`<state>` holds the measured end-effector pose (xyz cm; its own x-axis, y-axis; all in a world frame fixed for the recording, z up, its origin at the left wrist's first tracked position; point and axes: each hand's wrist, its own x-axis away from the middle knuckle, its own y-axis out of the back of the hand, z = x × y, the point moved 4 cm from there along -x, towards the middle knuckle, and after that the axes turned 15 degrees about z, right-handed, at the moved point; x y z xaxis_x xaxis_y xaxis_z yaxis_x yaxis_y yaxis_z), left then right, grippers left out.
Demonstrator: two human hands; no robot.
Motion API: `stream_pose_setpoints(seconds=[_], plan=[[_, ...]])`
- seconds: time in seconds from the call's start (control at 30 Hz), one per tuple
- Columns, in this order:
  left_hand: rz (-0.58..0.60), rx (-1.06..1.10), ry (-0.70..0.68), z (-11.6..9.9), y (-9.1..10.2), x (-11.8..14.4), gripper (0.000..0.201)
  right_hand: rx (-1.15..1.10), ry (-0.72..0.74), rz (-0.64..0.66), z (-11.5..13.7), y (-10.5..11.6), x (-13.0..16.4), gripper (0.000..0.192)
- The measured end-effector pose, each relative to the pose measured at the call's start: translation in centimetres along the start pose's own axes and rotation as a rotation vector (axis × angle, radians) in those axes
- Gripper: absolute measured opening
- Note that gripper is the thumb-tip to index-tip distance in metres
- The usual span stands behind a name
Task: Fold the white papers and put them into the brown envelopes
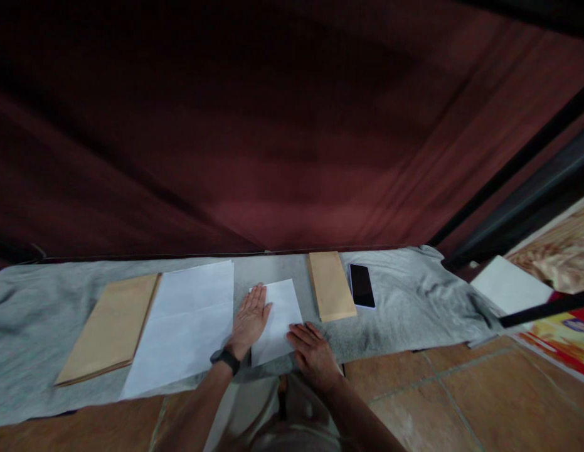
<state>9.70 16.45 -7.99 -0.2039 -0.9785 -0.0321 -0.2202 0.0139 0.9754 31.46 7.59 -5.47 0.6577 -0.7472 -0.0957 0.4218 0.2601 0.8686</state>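
A folded white sheet of paper (281,314) lies on a grey cloth (404,301) in front of me. My left hand (249,320) rests flat on the sheet's left edge, fingers together and pointing away; a dark watch sits on that wrist. My right hand (313,351) presses palm-down on the sheet's near right corner. Neither hand grips anything.
A large unfolded white sheet (188,323) lies to the left, with a brown envelope (110,326) beyond it. A narrow brown envelope (332,285) and a black phone (361,285) lie to the right. A dark red curtain hangs behind; tiled floor (461,395) is below.
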Motion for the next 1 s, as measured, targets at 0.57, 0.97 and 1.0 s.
stream_pose_setpoints(seconds=[0.57, 0.97, 1.0], plan=[[0.099, 0.003, -0.344, -4.7, 1.7, 12.0, 0.058, -0.019, -0.011, 0.001, -0.2, -0.3, 0.2, 0.052], [0.065, 0.063, -0.261, -2.2, 1.8, 11.9, 0.058, 0.027, -0.01, 0.008, -0.6, -0.4, 0.4, 0.055], [0.074, 0.08, -0.253, -2.0, 2.1, 12.0, 0.055, 0.015, -0.014, 0.001, -0.7, -0.4, 0.4, 0.054]])
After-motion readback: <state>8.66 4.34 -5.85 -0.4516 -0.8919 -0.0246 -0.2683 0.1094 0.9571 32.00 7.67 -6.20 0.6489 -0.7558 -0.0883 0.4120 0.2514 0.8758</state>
